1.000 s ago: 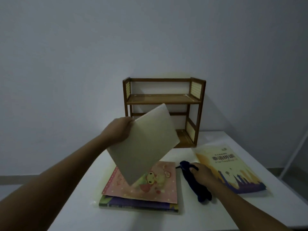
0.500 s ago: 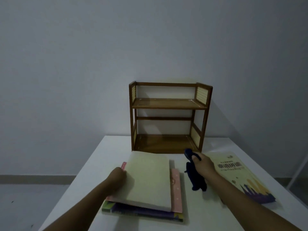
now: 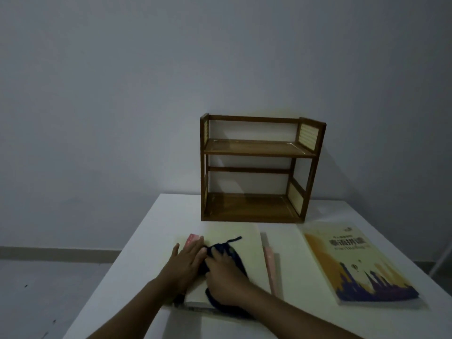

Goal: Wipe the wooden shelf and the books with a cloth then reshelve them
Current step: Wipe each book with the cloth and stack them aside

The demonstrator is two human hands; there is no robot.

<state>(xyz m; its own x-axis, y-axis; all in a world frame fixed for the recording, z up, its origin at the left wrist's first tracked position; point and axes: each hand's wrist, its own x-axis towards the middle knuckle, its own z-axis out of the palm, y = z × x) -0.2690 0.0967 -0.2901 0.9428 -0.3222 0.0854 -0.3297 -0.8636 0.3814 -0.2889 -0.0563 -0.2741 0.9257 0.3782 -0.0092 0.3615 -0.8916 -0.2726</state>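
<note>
A small two-tier wooden shelf [image 3: 259, 148] stands bare at the back of the white table [image 3: 151, 231]. In front of it a cream-covered book [image 3: 252, 260] lies on top of a stack that includes a pink book [image 3: 270, 265]. My left hand [image 3: 186, 263] rests flat on the cream book's left side, fingers straight. Just to its right, my right hand [image 3: 225, 275] presses a dark blue cloth [image 3: 233, 253] onto the cover. A yellow book with a purple skyline [image 3: 354, 260] lies flat to the right.
The table's left edge drops to a grey floor [image 3: 49, 289]. A pale wall rises directly behind the shelf. A white pole [image 3: 440, 260] leans at the far right edge.
My left hand has laid the cream book flat on the stack and now rests on it. My right hand carried the cloth from the table onto that book's cover.
</note>
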